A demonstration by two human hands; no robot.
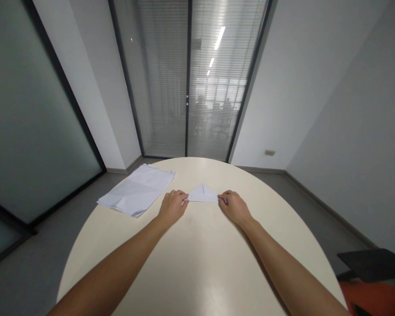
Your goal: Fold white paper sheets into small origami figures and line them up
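A small sheet of white paper, folded into a triangle [200, 194], lies on the round table with its peak pointing away from me. A short dark line runs down from near the peak. My left hand [174, 206] pinches the triangle's left corner between thumb and fingers. At the opposite corner, my right hand [234, 207] is closed on the paper in the same way. Both corners are partly hidden by my fingers.
A loose stack of creased white sheets [141, 186] lies at the table's far left. The cream round table [197, 272] has a curved edge. A chair with a red seat [375, 298] stands at the lower right. Glass panels with blinds [164, 87] rise behind the table.
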